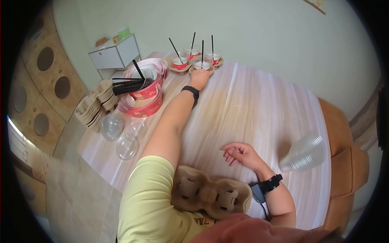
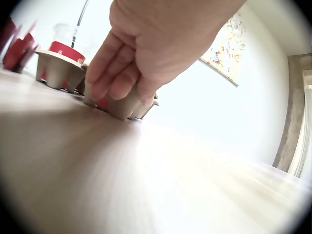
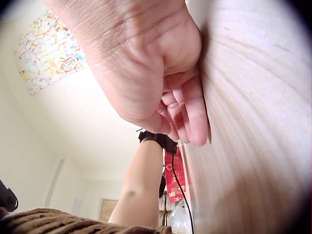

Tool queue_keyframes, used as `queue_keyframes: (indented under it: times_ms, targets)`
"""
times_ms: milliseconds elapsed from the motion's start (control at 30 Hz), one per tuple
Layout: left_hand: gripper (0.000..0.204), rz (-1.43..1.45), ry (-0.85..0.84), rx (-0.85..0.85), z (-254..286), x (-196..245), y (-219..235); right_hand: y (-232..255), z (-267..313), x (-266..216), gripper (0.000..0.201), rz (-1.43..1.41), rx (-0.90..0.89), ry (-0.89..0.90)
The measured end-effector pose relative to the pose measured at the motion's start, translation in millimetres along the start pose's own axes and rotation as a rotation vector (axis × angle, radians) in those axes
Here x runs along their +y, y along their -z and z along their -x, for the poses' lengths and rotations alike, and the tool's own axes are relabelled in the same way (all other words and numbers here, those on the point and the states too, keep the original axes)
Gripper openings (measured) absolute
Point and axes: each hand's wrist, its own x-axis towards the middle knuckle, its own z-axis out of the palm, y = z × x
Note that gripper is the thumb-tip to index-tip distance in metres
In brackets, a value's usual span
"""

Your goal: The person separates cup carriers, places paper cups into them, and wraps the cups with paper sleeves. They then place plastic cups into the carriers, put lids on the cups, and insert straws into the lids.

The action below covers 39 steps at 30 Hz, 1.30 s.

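Note:
My left hand [image 1: 199, 79] reaches to the far side of the table and grips the near corner of a brown pulp cup carrier [image 1: 175, 70]. In the left wrist view, fingers and thumb curl down around one of the carrier's cup pockets [image 2: 124, 106]. Red-and-white cups [image 1: 179, 62] with clear lids and black straws [image 1: 202, 52] stand in the carrier. Loosely bent, my right hand [image 1: 243, 156] rests on the tabletop and holds nothing. Close in front of my body lies another pulp carrier [image 1: 210, 192] with bare pockets.
Stacked pulp carriers [image 1: 91, 109], red paper sleeves [image 1: 148, 106], black straws [image 1: 131, 86] and clear dome lids [image 1: 112, 126] sit on the left. A stack of clear plastic cups [image 1: 304, 153] lies at the right, by the brown chair [image 1: 340, 162]. A white cabinet [image 1: 115, 52] stands beyond the table.

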Motion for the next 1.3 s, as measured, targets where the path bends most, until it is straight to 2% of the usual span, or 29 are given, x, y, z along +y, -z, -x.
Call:
queue_keyframes:
  times_ms: [167, 267, 733, 867, 967, 1033, 1167, 1233, 1300]
  targets:
    - [0.020, 0.007, 0.033, -0.047, -7, -6, -2, 1, 0, 1, 0.021, 0.002, -0.003, -0.006]
    - [0.025, 0.046, 0.085, -0.039, -14, -7, -11, 1, 1, 2, 0.022, -0.001, 0.005, -0.002]
    - [0.019, 0.221, 0.287, 0.030, -24, -3, -17, -1, 4, -1, 0.022, 0.000, 0.008, 0.007]
    - [0.023, 0.250, 0.298, 0.037, -24, -4, -18, 2, 4, 1, 0.022, -0.007, 0.015, -0.011]
    - [0.021, 0.266, 0.249, 0.050, -11, -2, -9, 4, 5, 2, 0.021, -0.058, 0.018, -0.005]
    - [0.028, 0.242, 0.213, 0.078, -9, -2, 2, 5, 4, 4, 0.021, -0.075, 0.019, 0.008]
    - [0.029, 0.412, 0.164, -0.123, 12, -5, 50, 6, 3, 4, 0.021, -0.089, -0.003, -0.010]
    - [0.024, 0.866, 0.063, -0.542, 47, -1, 103, 6, 2, 3, 0.021, -0.042, -0.020, 0.009]
    - [0.022, 0.930, -0.105, -0.637, 101, 6, 147, 7, 3, -1, 0.021, -0.032, -0.064, -0.016]
